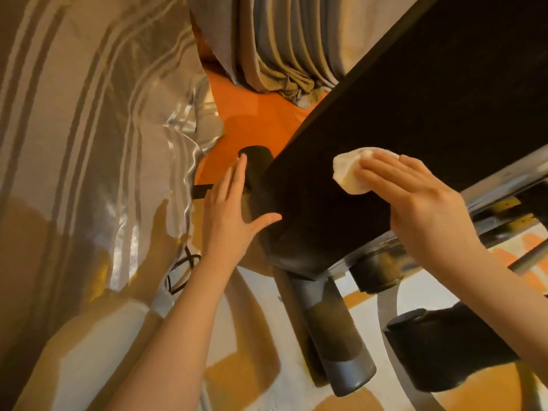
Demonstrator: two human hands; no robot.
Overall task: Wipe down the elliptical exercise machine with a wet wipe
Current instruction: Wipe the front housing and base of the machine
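My flat right hand [415,197] presses the soft, limp wipe [353,170] on the stiff black pad [415,99]; my left hand [234,209], fingers straight, steadies its edge

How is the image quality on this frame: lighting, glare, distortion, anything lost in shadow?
Head view: warm, dim light; the black pad is nearly featureless dark, so the white wipe under the right hand stands out. Glare streaks the shiny curtain; the left hand casts a shadow on it. Wide-angle bending curves the curtain stripes. Focus is slightly soft throughout.
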